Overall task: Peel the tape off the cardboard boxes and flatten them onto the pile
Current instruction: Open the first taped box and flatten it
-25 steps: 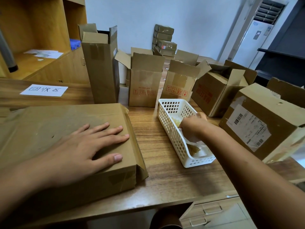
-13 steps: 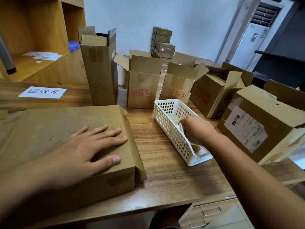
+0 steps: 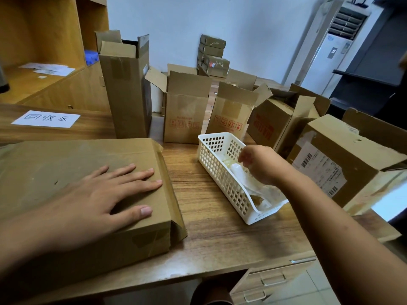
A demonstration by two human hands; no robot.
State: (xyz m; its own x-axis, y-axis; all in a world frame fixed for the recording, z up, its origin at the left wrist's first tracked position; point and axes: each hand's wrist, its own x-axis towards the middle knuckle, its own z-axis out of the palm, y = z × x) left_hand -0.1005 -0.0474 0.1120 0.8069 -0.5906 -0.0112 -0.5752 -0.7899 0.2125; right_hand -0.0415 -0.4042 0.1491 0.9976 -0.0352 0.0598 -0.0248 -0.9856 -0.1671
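Observation:
A large brown cardboard box (image 3: 77,159) lies flat on the wooden desk at the left, with tape on its near side. My left hand (image 3: 105,194) presses on its top with straight, spread fingers. My right hand (image 3: 262,164) hovers just above a white plastic basket (image 3: 215,148) at the desk's middle, its fingers loosely curled and pointing down. Crumpled peeled tape (image 3: 259,192) lies in the basket under that hand; I see nothing pinched in the fingers.
A tall open box (image 3: 125,95) and three smaller open boxes (image 3: 187,115) stand behind the basket. A box with a shipping label (image 3: 343,155) sits at the right edge. A paper sign (image 3: 46,118) lies far left. Drawers (image 3: 275,280) are below the desk.
My right hand has risen out of the basket, where it was pushing the tape down, and the tape stays inside. My left hand has stayed flat on the box.

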